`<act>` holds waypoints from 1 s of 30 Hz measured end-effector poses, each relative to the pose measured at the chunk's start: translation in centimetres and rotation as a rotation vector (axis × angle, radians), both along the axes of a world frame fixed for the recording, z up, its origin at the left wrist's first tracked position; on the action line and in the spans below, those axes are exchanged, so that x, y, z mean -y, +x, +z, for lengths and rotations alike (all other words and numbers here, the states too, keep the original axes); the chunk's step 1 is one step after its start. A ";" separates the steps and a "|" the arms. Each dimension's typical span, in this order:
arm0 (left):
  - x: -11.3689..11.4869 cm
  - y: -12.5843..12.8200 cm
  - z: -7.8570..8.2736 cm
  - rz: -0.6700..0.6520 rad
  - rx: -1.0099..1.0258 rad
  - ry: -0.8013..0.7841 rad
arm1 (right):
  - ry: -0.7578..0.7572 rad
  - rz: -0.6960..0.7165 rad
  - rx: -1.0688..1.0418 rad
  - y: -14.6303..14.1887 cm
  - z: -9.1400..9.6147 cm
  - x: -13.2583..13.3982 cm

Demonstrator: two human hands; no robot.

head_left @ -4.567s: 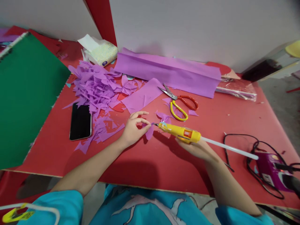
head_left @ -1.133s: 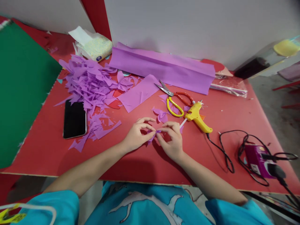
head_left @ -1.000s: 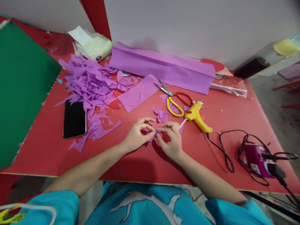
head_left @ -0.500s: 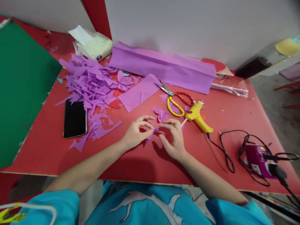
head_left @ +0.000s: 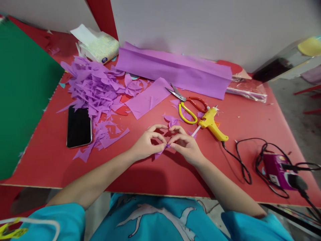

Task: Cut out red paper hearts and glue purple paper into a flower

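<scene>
Between the fingertips of both hands is a small piece of purple paper [head_left: 158, 155], gathered at its top, its loose part hanging below. My left hand [head_left: 147, 142] pinches it from the left with thumb and forefinger. From the right, the thumb and forefinger of my right hand [head_left: 187, 145] close on the same gathered end. Just beyond the fingers lies a folded purple paper shape [head_left: 171, 121], partly hidden by my right hand. Scissors [head_left: 185, 100] with one red and one yellow handle rest behind it, next to a yellow glue gun [head_left: 213, 124] holding a white stick.
Left of the hands lie a heap of purple paper cutouts [head_left: 94, 85], a phone [head_left: 79, 128] and scraps. At the back are a folded purple sheet [head_left: 173, 70] and a tissue pack [head_left: 100, 47]. A black cord [head_left: 240, 160] runs to a purple power box [head_left: 277, 170] at right.
My right hand has moved left and its thumb and forefinger have closed on the small purple paper. The left hand has shifted only slightly, and the paper sits a little lower.
</scene>
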State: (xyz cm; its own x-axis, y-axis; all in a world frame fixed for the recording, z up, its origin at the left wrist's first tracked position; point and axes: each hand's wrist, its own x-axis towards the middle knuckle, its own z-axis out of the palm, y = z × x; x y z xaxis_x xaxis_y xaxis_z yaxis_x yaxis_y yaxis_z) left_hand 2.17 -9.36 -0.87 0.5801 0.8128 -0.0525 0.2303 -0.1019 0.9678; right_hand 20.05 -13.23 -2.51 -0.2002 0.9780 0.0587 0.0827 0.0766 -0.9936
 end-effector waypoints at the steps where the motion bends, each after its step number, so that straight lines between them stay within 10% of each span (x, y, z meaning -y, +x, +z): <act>1: 0.0 0.0 0.0 0.004 -0.003 0.000 | -0.005 0.001 -0.003 0.0 0.0 0.0; 30: 0.4 0.2 0.0 0.033 -0.060 0.014 | -0.038 0.066 0.108 0.5 0.4 -0.2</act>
